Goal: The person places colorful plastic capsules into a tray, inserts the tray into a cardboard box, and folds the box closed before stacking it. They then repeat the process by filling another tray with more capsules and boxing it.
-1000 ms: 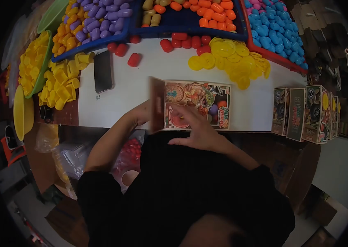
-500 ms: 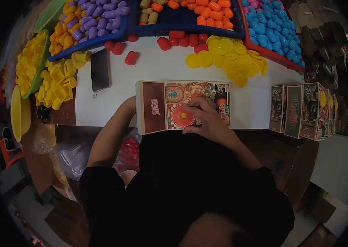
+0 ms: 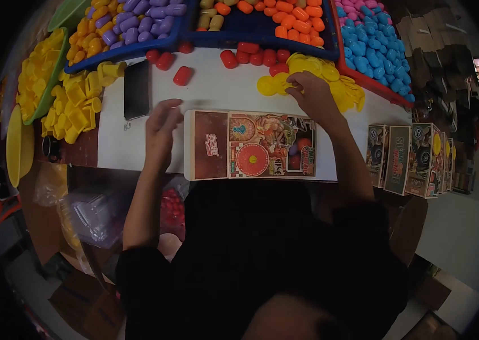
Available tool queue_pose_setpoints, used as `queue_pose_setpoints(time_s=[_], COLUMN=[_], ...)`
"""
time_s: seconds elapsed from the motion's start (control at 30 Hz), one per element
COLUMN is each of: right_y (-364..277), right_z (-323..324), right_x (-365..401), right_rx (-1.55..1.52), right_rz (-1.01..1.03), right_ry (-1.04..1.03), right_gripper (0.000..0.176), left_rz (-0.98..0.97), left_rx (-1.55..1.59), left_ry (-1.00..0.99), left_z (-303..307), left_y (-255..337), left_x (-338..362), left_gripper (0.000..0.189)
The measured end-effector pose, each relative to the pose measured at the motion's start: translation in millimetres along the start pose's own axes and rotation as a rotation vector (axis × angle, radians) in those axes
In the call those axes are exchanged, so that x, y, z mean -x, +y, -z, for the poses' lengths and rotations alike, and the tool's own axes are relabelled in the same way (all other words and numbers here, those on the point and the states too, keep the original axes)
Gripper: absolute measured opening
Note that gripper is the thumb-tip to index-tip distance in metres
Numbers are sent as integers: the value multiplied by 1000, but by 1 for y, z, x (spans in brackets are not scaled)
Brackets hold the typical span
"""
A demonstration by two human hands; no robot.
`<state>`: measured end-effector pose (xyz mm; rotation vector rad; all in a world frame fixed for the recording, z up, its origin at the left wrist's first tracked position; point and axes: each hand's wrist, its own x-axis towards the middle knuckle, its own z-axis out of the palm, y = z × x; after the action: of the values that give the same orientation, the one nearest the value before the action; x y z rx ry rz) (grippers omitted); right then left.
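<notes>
A printed cardboard game box [image 3: 270,144] lies flat on the white table top in front of me, its brown flap [image 3: 211,144] on the left. Its printed face carries a red dial with a yellow centre. My left hand [image 3: 163,133] hovers just off the box's left edge, fingers apart and holding nothing. At the back, my right hand [image 3: 314,99] reaches over the pile of yellow plastic discs [image 3: 316,67]. Thumb and fingers pinch at a disc [image 3: 276,85] on the pile's left side; the fingertips partly hide it.
Several red capsules [image 3: 182,76] lie behind the box, near a black phone [image 3: 137,90]. Blue trays [image 3: 228,39] and a red tray [image 3: 372,85] of coloured capsules line the back. Yellow cups [image 3: 75,107] heap at left; finished-looking boxes [image 3: 398,158] stand at right.
My right hand has left the box's dial and moved up and right to the yellow discs. My left hand has come off the box's left edge and opened beside it.
</notes>
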<state>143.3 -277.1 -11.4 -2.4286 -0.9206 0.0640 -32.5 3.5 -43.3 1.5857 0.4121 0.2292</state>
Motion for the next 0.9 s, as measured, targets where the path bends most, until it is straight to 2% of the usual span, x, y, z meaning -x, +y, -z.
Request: queue_pose_setpoints(time_s=[0.03, 0.07, 0.1, 0.17, 0.2, 0.23, 0.27, 0.3, 0.33, 0.4, 0.5, 0.53, 0.6, 0.67, 0.8, 0.87, 0.9], right_y=[6, 11, 14, 29, 34, 26, 17, 5, -9, -37, -33, -36, -41, -37, -38, -34, -33], right_z=[-8, -18, -27, -31, -30, -21, -8, 6, 14, 20, -4, -5, -9, -13, -8, -12, -14], right_x=[-10, -16, -19, -26, -29, -27, -21, -13, -3, 26, 64, 69, 74, 80, 85, 87, 87], right_rx=[-6, 193, 392, 403, 421, 420, 235, 50, 54, -412, -231, -228, 70, 21, -66, -89, -109], right_rz=[5, 68, 129, 148, 165, 171, 111, 48, 47, -257, -47, -54, 91, 69, 108, 110, 115], right_ry=[-3, -31, -64, -110, -147, -154, -6, 143, 142, 182, 23, 28, 228, 191, 101, 116, 136], right_gripper=[22, 24, 27, 31, 35, 35, 35, 34, 34, 25, 23, 23, 25, 27, 34, 35, 37], left_rz=[-132, -262, -411, -712, -706, -691, -675, -674, -658, -644, -611, -619, -623, -726, -695, -522, -523], left_rx=[-7, -16, -266, -556, -555, -707, -857, -855, -852, -837, -885, -978, -1078, -1033, -899, -845, -848], left_ry=[61, 119, -59, -449, -436, -467, -499, -497, -491, -501, -492, -520, -548, -542, -560, -567, -570], left_z=[0, 1, 6, -12, -24, -36, -45, -50, -56, -70, -89, -90, -90, -88, -83, -85, -85], left_y=[14, 34, 44, 73, 69, 60, 50, 41, 31, 26, 32, 38, 43, 45, 39, 44, 43], left_x=[13, 32, 45, 60, 65, 69, 71, 68, 63, 54, 47, 47, 46, 40, 24, 25, 25], left_gripper=[21, 15, 23, 41, 41, 49, 57, 57, 58, 60, 61, 60, 58, 59, 66, 80, 80])
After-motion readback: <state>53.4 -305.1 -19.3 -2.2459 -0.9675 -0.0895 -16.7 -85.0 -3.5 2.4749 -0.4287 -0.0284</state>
